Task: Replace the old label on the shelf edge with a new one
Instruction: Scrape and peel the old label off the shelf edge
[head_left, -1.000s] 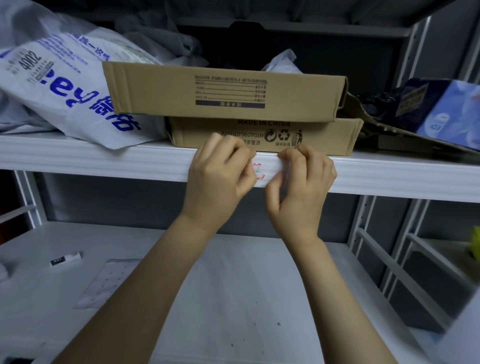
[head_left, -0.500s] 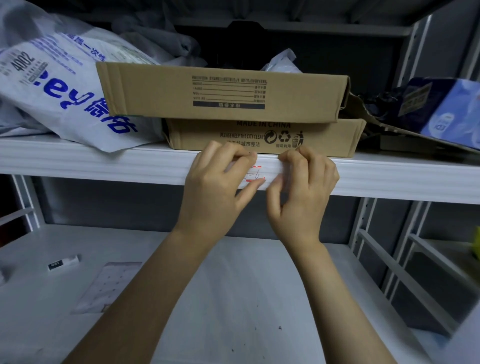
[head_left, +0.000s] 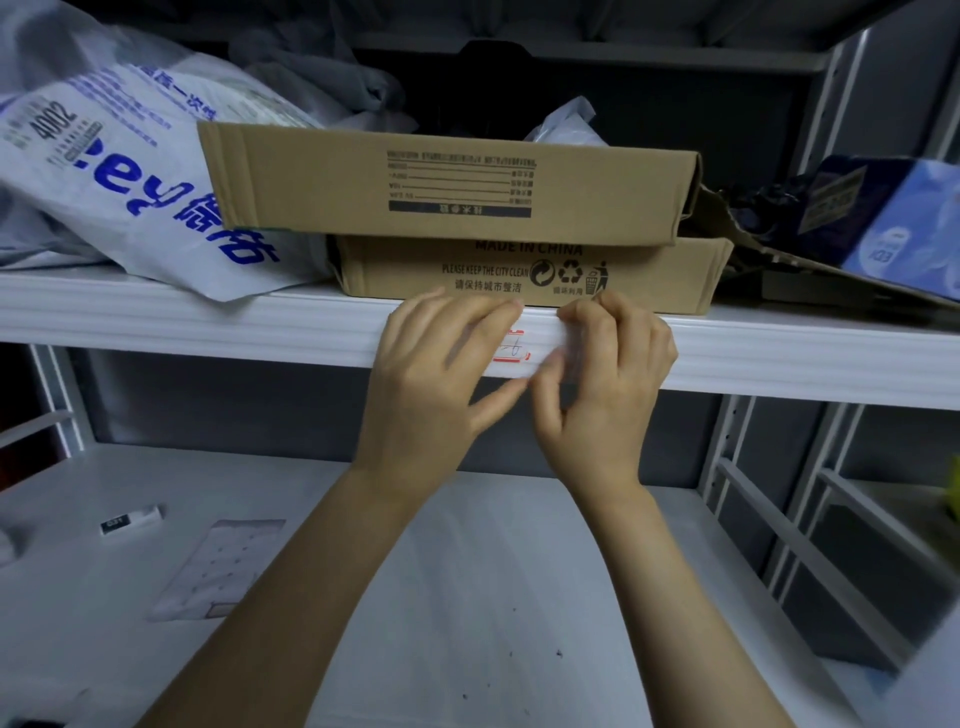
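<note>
The upper box (head_left: 447, 182) is lying on the lower box (head_left: 519, 275) on the shelf (head_left: 208, 322), a bag (head_left: 104, 171) resting to their left.

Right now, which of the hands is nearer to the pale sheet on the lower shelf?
Left. The left hand is at the upper shelf edge, above and right of the pale sheet; the right hand, at the label on the same edge, is farther right.

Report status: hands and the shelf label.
Left hand pressing white red-printed paper label on white shelf edge. Right hand curled at label's right end, grip blurred. Nothing obstructing.
</note>
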